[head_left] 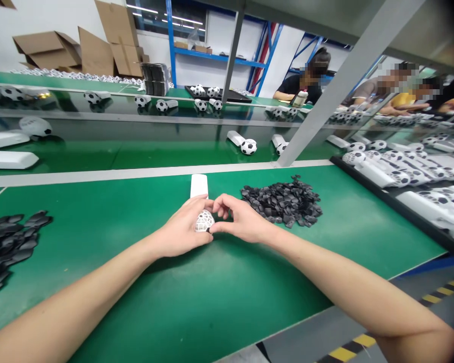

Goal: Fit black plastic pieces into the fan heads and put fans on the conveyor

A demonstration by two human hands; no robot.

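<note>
Although most of the lower frame is filled by a green worktable [227, 302], its left side is cut off by the frame edge and parts of it are covered by two bare forearms. Across the middle of the frame a glossy green strip [155, 151] is crossed at the right by a slanted grey post [327, 108], by which one of the white-handled footballs [248, 146] there is partly hidden. At the right edge a black-rimmed tray [401, 210], loaded with similar pieces, is cut off. Cardboard boxes [47, 48] are seen at the upper left. At the upper right, several co-workers [308, 83] are partly blocked by the post and blurred. A heap of black plates [283, 201] is spread right of centre; a second heap [15, 247] is cropped at the left edge.

At the frame's centre, a small white lattice ball [204, 221] is gripped by the left hand [183, 227], its left side covered by the palm and fingers. Just above, a white handle [199, 186] is overlapped by the same hand, so whether the two are joined cannot be seen. The right hand [244, 219] is held against the ball's right side, fingers curled; whether anything is pinched cannot be told. A dark spot [209, 230] by its thumb tip is too small to be identified.
</note>
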